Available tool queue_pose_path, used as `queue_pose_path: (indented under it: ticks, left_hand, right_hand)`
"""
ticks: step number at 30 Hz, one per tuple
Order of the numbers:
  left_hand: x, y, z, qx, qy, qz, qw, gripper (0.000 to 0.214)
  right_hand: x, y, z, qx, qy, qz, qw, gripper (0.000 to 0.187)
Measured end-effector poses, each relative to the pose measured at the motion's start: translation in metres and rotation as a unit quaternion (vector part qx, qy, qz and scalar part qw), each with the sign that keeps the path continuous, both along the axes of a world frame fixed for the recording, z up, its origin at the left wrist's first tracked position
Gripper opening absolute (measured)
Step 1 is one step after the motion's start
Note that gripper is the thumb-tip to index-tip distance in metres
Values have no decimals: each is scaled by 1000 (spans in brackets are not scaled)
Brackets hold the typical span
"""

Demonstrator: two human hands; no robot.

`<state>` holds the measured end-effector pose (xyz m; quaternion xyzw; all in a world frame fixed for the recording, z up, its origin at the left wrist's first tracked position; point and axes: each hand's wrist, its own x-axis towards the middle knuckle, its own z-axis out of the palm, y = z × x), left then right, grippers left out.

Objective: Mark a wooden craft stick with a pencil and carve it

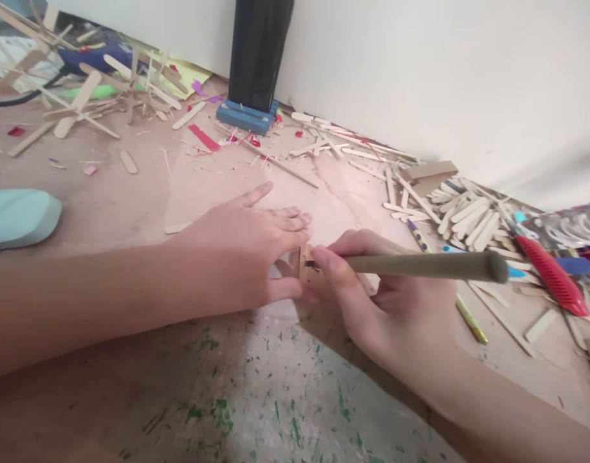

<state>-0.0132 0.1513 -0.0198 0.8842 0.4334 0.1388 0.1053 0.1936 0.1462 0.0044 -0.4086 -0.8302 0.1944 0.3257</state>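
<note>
The left hand (249, 247) lies flat on the worn wooden tabletop (130, 193), palm down, fingers stretched out toward the right, and its thumb and fingertips press against a small wooden piece (304, 262) right at the middle of the scene. So the grip there is a light pinch and hold-down, not a closed fist. The piece stands between the two hands, mostly hidden by them; only a narrow pale sliver shows.

Over on the other side, the right hand (386, 296) is wrapped around a long brownish tool handle (420, 265), fingers curled tight about it, the forefinger laid along its front end. The handle runs out level to the right, and its dark tip sits against the little wooden piece, just beside the left fingertips. What the tip is exactly, the view is too blurred to tell.

All around, scattered craft sticks: a heap of ice-lolly sticks (468, 215) to the right near the white wall (444, 77), and more loose ones far left. A red-handled tool (553, 276) lies at the right edge, a yellow pencil (471, 318) just under the right hand. A black post on a blue base (247, 116) stands at the back, and a pale green object (17, 215) rests at the left edge.
</note>
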Motion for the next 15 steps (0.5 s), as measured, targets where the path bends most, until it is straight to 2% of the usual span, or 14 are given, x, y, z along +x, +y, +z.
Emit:
queue_pose_path:
  ticks: [2, 6, 8, 11, 15]
  left_hand:
    - [-1, -1, 0, 0, 0, 3, 1000, 61]
    - [-1, -1, 2, -8, 12, 1, 1000, 73]
    - [0, 0, 3, -13, 12, 1, 1000, 71]
    - [1, 1, 5, -25, 18, 3, 1000, 62]
    - [1, 0, 6, -21, 12, 3, 1000, 67]
  right_hand:
    - [1, 0, -1, 10, 11, -2, 1000, 17]
    - [-1, 7, 2, -104, 57, -30, 993, 27]
    - [-3, 9, 5, -141, 63, -38, 987, 28]
    - [-5, 8, 8, -121, 58, -23, 991, 23]
    - [-4, 5, 8, -119, 48, -24, 991, 27]
